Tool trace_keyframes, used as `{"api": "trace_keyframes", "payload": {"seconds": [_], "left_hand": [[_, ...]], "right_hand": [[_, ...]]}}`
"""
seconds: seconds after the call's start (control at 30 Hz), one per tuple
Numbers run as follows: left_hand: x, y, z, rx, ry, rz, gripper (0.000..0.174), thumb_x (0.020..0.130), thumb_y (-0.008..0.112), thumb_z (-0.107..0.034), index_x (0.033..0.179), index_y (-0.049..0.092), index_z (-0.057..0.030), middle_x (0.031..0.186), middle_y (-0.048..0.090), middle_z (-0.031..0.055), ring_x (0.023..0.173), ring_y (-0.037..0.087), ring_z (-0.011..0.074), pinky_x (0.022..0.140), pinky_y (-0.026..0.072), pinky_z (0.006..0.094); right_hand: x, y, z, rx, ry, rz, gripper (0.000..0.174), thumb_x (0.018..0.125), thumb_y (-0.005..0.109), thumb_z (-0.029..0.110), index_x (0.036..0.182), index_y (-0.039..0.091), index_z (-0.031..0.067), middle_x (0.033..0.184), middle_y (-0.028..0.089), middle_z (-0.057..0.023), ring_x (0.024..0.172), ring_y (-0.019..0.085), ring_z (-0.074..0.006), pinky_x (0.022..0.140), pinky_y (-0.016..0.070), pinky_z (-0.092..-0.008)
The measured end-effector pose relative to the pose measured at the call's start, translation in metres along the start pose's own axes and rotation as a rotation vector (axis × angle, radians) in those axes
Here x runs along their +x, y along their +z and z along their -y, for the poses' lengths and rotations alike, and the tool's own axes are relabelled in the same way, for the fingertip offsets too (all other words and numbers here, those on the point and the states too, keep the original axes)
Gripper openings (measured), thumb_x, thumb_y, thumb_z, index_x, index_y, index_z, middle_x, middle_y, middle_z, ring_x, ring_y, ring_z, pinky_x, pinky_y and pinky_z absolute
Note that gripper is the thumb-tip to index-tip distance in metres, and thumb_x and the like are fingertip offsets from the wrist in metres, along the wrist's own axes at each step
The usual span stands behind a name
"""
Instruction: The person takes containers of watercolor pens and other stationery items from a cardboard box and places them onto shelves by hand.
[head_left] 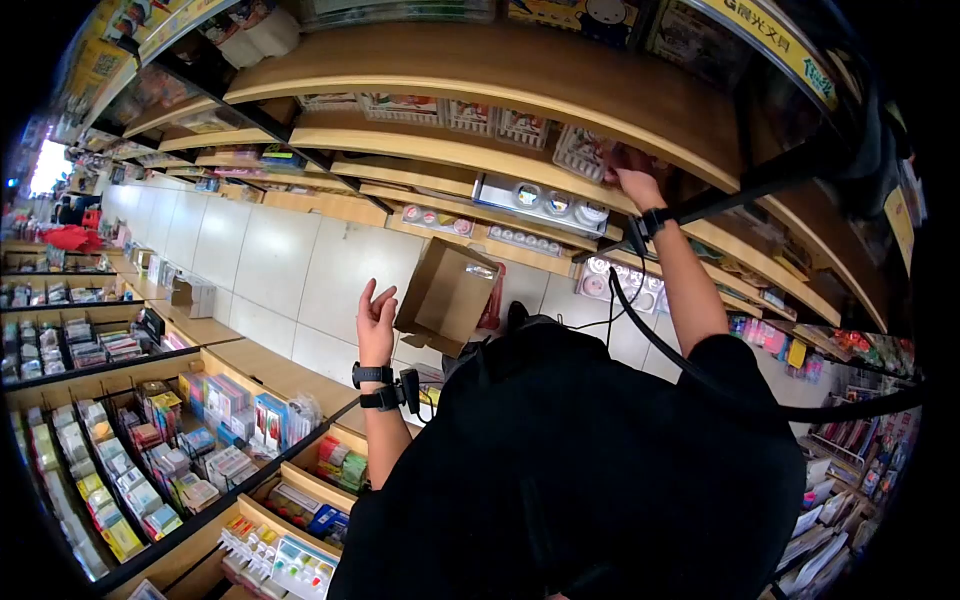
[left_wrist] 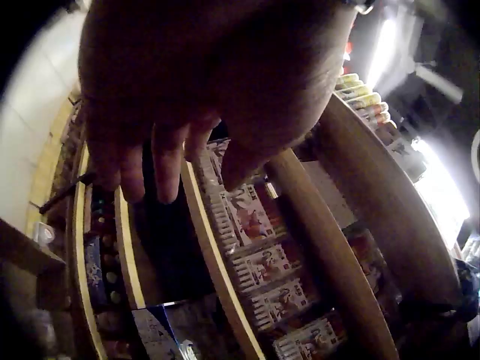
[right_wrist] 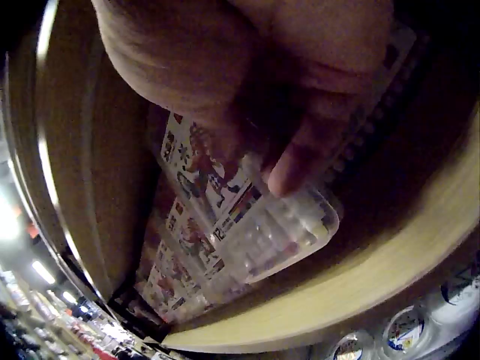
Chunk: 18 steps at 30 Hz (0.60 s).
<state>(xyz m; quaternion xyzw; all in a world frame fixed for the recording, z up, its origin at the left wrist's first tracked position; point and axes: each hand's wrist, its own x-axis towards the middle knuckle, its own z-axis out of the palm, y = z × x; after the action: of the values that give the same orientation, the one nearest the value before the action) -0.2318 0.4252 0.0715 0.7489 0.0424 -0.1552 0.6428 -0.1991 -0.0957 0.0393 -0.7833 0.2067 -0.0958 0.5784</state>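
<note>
Wooden shelves (head_left: 480,60) in a shop rise beside a tiled floor (head_left: 270,255). On one shelf, a clear plastic pack (right_wrist: 285,232) with a printed front lies directly under the fingers of the right hand (head_left: 638,183); they touch its end, but whether they grip it cannot be told. Similar packs (head_left: 470,116) stand in a row left of those fingers. The left hand (head_left: 376,318) holds nothing, its fingers loose and apart, with an open cardboard box (head_left: 450,290) just to their right.

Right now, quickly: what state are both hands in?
Left hand: open, holding nothing.
Right hand: touching a clear plastic pack; whether it's gripping can't be told.
</note>
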Motion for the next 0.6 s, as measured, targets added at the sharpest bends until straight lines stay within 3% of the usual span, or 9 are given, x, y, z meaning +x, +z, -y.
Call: {"api": "trace_keyframes", "payload": {"seconds": [0.03, 0.1, 0.17, 0.23, 0.4, 0.5, 0.57, 0.6], "left_hand": [[-0.002, 0.000, 0.004, -0.010, -0.018, -0.012, 0.052, 0.089, 0.051, -0.015, 0.135, 0.029, -0.0082, 0.117, 0.055, 0.0102, 0.096, 0.054, 0.0158, 0.082, 0.0427, 0.0290], [-0.007, -0.001, 0.011, 0.001, -0.009, -0.012, 0.049, 0.089, 0.050, -0.016, 0.134, 0.031, -0.0076, 0.116, 0.056, 0.0101, 0.096, 0.055, 0.0159, 0.082, 0.0431, 0.0288], [-0.013, -0.001, 0.015, 0.001, -0.021, 0.003, 0.047, 0.089, 0.049, -0.015, 0.133, 0.033, -0.0068, 0.115, 0.056, 0.0103, 0.095, 0.055, 0.0158, 0.081, 0.0436, 0.0281], [-0.020, -0.001, 0.017, 0.008, -0.038, -0.012, 0.045, 0.090, 0.048, -0.014, 0.132, 0.034, -0.0056, 0.114, 0.057, 0.0106, 0.094, 0.056, 0.0160, 0.080, 0.0439, 0.0278], [-0.035, -0.006, 0.025, -0.008, -0.077, -0.051, 0.043, 0.090, 0.047, -0.014, 0.130, 0.036, -0.0045, 0.113, 0.057, 0.0105, 0.094, 0.057, 0.0169, 0.080, 0.0448, 0.0298], [-0.041, -0.009, 0.030, -0.025, -0.119, -0.066, 0.042, 0.090, 0.048, -0.015, 0.129, 0.037, -0.0046, 0.113, 0.058, 0.0105, 0.094, 0.057, 0.0174, 0.080, 0.0450, 0.0299], [-0.040, -0.010, 0.028, -0.022, -0.128, -0.069, 0.042, 0.090, 0.048, -0.015, 0.129, 0.037, -0.0046, 0.113, 0.058, 0.0105, 0.094, 0.057, 0.0176, 0.080, 0.0450, 0.0299], [-0.040, -0.010, 0.028, -0.037, -0.124, -0.083, 0.042, 0.090, 0.048, -0.016, 0.129, 0.038, -0.0047, 0.113, 0.058, 0.0105, 0.094, 0.057, 0.0179, 0.081, 0.0449, 0.0301]], "right_hand": [[0.013, 0.001, -0.009, -0.001, -0.001, -0.003, 0.039, 0.084, 0.058, 0.032, 0.107, 0.053, 0.0009, 0.088, 0.062, -0.0076, 0.073, 0.060, -0.0161, 0.065, 0.0471, -0.0290], [0.043, 0.011, -0.035, -0.502, -0.401, -0.303, 0.043, 0.084, 0.058, 0.036, 0.107, 0.053, 0.0010, 0.096, 0.062, -0.0085, 0.082, 0.059, -0.0156, 0.070, 0.0463, -0.0304], [0.046, 0.012, -0.021, -0.260, -0.233, -0.140, 0.044, 0.084, 0.059, 0.039, 0.108, 0.054, 0.0026, 0.099, 0.061, -0.0075, 0.088, 0.057, -0.0141, 0.072, 0.0463, -0.0298], [0.051, 0.016, -0.019, -0.233, -0.121, -0.124, 0.044, 0.082, 0.061, 0.041, 0.105, 0.055, 0.0038, 0.095, 0.061, -0.0060, 0.082, 0.059, -0.0134, 0.067, 0.0471, -0.0282], [0.066, 0.020, -0.036, -0.213, -0.179, -0.183, 0.042, 0.079, 0.065, 0.038, 0.102, 0.057, 0.0049, 0.089, 0.061, -0.0040, 0.074, 0.060, -0.0135, 0.058, 0.0484, -0.0267], [0.056, 0.018, -0.027, -0.287, -0.224, -0.222, 0.037, 0.077, 0.067, 0.032, 0.101, 0.057, 0.0056, 0.089, 0.061, -0.0040, 0.076, 0.059, -0.0138, 0.063, 0.0486, -0.0266], [0.054, 0.022, -0.025, -0.323, -0.356, -0.199, 0.033, 0.075, 0.069, 0.024, 0.098, 0.058, 0.0050, 0.089, 0.062, -0.0043, 0.079, 0.059, -0.0152, 0.070, 0.0480, -0.0284], [0.050, 0.024, -0.025, -0.155, -0.266, -0.101, 0.028, 0.073, 0.070, 0.017, 0.095, 0.058, 0.0036, 0.088, 0.062, -0.0051, 0.082, 0.059, -0.0170, 0.076, 0.0464, -0.0302]]}}
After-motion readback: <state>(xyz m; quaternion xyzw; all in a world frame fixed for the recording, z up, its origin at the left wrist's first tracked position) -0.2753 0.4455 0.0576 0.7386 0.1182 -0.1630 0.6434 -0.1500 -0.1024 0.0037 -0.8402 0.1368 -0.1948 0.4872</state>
